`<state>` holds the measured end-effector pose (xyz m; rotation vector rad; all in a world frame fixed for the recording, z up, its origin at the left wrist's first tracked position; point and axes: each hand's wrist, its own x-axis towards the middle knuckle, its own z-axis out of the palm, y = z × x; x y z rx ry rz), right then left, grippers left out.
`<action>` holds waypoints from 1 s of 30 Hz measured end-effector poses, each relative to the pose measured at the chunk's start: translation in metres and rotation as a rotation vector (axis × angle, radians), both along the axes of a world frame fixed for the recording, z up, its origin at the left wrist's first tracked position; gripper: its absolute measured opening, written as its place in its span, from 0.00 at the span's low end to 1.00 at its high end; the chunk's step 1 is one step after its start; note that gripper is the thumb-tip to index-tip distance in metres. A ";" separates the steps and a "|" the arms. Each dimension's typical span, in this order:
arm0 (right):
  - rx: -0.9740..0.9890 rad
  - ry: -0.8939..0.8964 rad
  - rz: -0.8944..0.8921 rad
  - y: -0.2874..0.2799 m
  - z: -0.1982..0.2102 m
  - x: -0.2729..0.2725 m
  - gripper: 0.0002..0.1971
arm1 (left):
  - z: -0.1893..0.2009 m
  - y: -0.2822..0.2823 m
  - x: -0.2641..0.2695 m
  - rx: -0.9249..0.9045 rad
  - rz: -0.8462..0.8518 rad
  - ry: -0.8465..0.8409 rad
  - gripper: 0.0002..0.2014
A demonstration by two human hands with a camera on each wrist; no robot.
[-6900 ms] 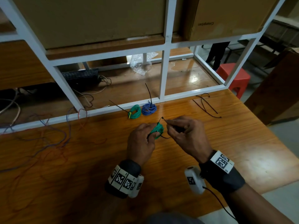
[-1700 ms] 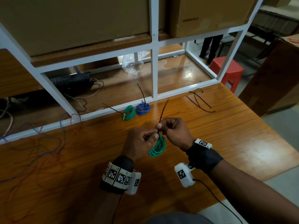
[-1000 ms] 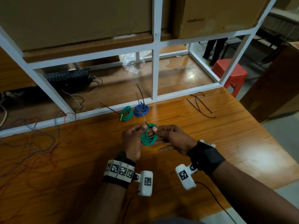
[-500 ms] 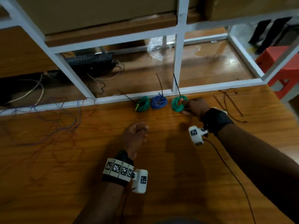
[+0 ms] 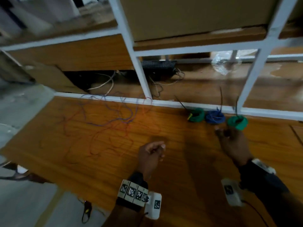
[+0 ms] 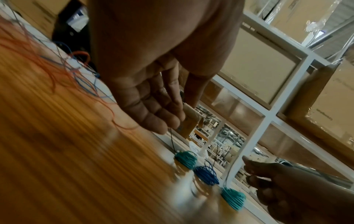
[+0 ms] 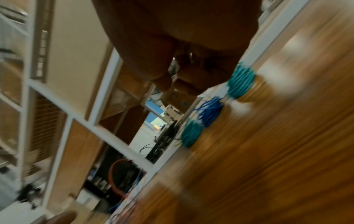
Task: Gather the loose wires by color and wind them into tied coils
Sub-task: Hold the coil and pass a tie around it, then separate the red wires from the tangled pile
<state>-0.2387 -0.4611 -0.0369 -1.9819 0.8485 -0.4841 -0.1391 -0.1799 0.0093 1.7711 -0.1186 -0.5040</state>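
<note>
Three tied coils lie in a row against the white frame rail: a green coil (image 5: 196,115), a blue coil (image 5: 213,117) and a second green coil (image 5: 237,122), each with a black tie tail sticking up. My right hand (image 5: 226,131) hovers just in front of the second green coil (image 7: 241,81), fingers loosely curled and holding nothing. My left hand (image 5: 159,149) hangs over the tabletop, loosely curled and empty (image 6: 153,106). Loose red and blue wires (image 5: 106,120) sprawl across the left part of the wooden table (image 5: 188,169).
The white metal frame (image 5: 142,76) stands along the table's far edge, with cardboard boxes (image 5: 196,15) on the shelf above. A black device (image 5: 157,66) with cables sits behind the frame. The table's left edge (image 5: 27,122) drops to the grey floor.
My right hand has let go of the second green coil beside the blue one and drawn back slightly. My left hand stayed in place. The head view swung left.
</note>
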 end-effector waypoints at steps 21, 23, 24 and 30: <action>-0.113 0.252 0.489 0.295 0.016 0.230 0.18 | 0.000 0.206 0.273 0.843 -0.705 -0.836 0.16; -0.136 0.305 0.497 0.299 0.007 0.226 0.22 | 0.000 0.209 0.287 0.694 -0.702 -0.789 0.24; -0.161 0.330 0.514 0.301 0.001 0.223 0.22 | 0.001 0.213 0.289 0.635 -0.704 -0.746 0.24; -0.309 0.458 0.575 0.315 -0.020 0.212 0.23 | -0.013 0.251 0.270 0.451 -0.571 -0.630 0.19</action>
